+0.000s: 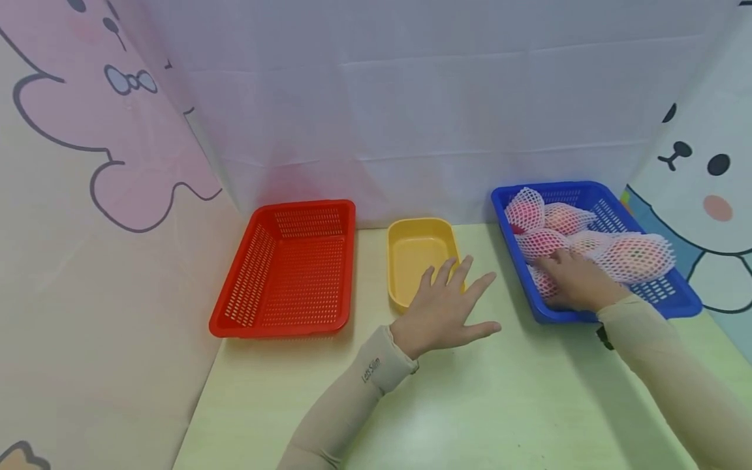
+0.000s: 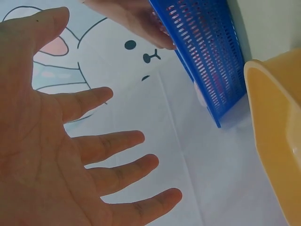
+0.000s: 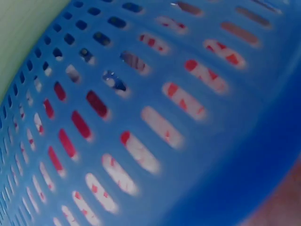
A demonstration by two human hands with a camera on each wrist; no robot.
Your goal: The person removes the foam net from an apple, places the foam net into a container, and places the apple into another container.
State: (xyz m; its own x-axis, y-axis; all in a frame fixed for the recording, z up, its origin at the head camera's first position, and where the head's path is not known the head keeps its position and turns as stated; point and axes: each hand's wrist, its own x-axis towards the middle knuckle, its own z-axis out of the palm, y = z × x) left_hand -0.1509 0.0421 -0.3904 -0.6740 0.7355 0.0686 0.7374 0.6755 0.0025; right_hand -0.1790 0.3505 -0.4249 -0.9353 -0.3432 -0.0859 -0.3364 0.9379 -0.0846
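Observation:
My right hand (image 1: 578, 281) reaches over the near rim into a blue basket (image 1: 531, 307), its fingers bent down at a reddish fruit (image 1: 542, 282) in a white foam net. Whether the fingers close round that fruit is hidden. More net-wrapped fruits (image 1: 637, 256) lie around it. In the right wrist view, the slotted wall of the basket (image 3: 211, 155) covers most of the netted fruit. With fingers spread and nothing held, my left hand (image 1: 443, 310) hovers at the near right corner of a yellow tray (image 1: 399, 261); its bare palm shows in the left wrist view.
A red basket (image 1: 346, 274) with slotted sides stands left of the yellow tray. All three containers are on a pale table (image 1: 470, 405), near a white cloth backdrop (image 1: 411, 130). Printed cloth walls (image 1: 88, 294) bound the table on both sides.

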